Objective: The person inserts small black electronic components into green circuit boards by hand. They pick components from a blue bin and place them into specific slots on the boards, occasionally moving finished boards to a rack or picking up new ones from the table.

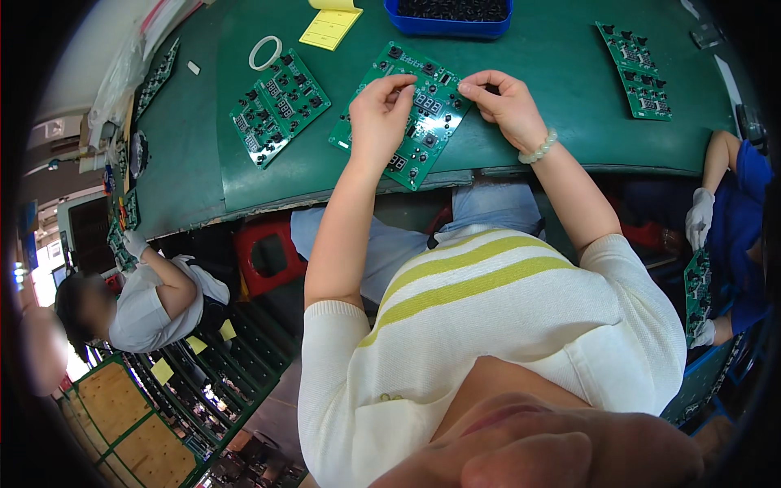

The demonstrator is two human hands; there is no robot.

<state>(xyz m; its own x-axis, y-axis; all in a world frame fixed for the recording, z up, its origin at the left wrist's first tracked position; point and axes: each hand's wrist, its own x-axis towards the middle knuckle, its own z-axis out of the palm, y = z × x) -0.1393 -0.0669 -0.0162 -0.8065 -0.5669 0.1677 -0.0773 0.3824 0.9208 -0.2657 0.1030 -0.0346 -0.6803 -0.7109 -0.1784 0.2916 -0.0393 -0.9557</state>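
A green circuit board panel (435,124) with black components and white digit displays lies on the green table in front of me. Over its left part, my left hand (381,118) is closed, thumb and index fingertips close together near the board's upper middle. At the panel's right edge my right hand (508,110) is closed too, thumb against the fingers. A small dark spot shows among the right fingers, too small to name. Whatever the left fingertips hold, if anything, is hidden. A blue bin (447,26) of small black parts stands beyond the panel.
More board panels lie to the left (281,106) and far right (639,73). A white ring (265,53) and a yellow notepad (329,28) are at the back left. Gloved co-workers hold boards on the left (163,301) and right (736,220). A red stool (268,256) stands below.
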